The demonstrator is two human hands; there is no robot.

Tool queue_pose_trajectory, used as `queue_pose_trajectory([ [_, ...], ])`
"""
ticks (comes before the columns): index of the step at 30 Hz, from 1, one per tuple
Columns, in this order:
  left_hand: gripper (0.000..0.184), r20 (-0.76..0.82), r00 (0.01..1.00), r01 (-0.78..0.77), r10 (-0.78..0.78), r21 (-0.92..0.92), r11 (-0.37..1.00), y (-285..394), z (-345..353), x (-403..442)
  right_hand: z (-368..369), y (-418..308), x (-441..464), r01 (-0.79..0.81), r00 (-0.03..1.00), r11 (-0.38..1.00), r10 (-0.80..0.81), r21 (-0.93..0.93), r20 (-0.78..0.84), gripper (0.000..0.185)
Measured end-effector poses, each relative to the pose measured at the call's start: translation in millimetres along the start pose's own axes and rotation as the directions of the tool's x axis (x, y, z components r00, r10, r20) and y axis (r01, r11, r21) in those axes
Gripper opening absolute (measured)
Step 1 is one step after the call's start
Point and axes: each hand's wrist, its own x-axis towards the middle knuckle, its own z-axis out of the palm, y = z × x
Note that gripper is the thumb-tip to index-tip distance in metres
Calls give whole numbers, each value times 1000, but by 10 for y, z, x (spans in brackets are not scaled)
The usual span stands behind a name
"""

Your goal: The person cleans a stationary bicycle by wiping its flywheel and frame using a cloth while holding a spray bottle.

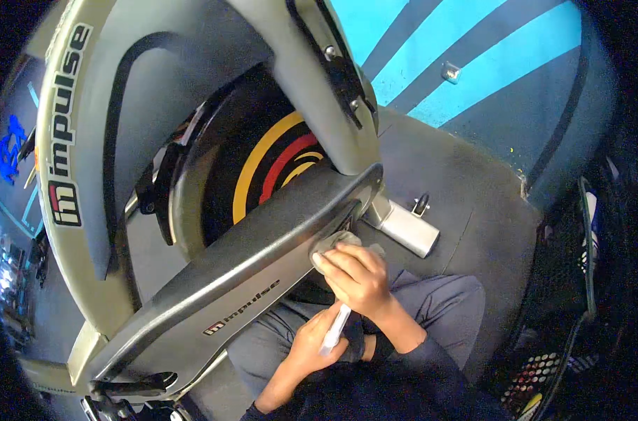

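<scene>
My right hand [357, 277] presses a pale, crumpled cloth [326, 247] against the front end of the grey bike cover [242, 284], which has "impulse" printed on its side. Below it, over my lap, my left hand [313, 345] has its fingers wrapped round a whitish, translucent object [335, 330]; what that object is I cannot make out. Part of the cloth is hidden under my right fingers. Just beyond the cover's end is a silver metal foot [410, 230] with a small black knob.
The bike's light frame [59, 154] rises at the left, with a black flywheel [252, 147] ringed in yellow and red behind the cover. A blue and grey striped wall [473, 84] stands at the upper right. A black mesh basket [543, 372] is at the lower right.
</scene>
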Motion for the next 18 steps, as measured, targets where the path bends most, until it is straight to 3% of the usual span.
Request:
queue_pose_trajectory([
  [4,67,2,1000,0,0,-23,1000,8,23,-2,-24,79,-35,68,997,997,-70,33,42,26],
  [7,67,10,1000,10,-10,-8,1000,71,0,9,-116,147,-81,44,974,992,-68,114,218,26],
  [10,68,-22,999,-39,39,-13,999,42,11,-21,-202,192,-134,-43,970,989,7,140,245,33],
  [12,68,-20,999,-35,35,-5,999,39,4,-17,-274,150,-45,-58,983,985,28,163,181,32],
  [14,68,-7,1000,-16,16,-5,1000,43,15,-53,-347,36,126,-47,999,986,46,162,12,34],
  [18,69,-11,1000,-12,12,-25,1000,37,11,-25,-68,24,136,22,999,995,-25,95,32,36],
])
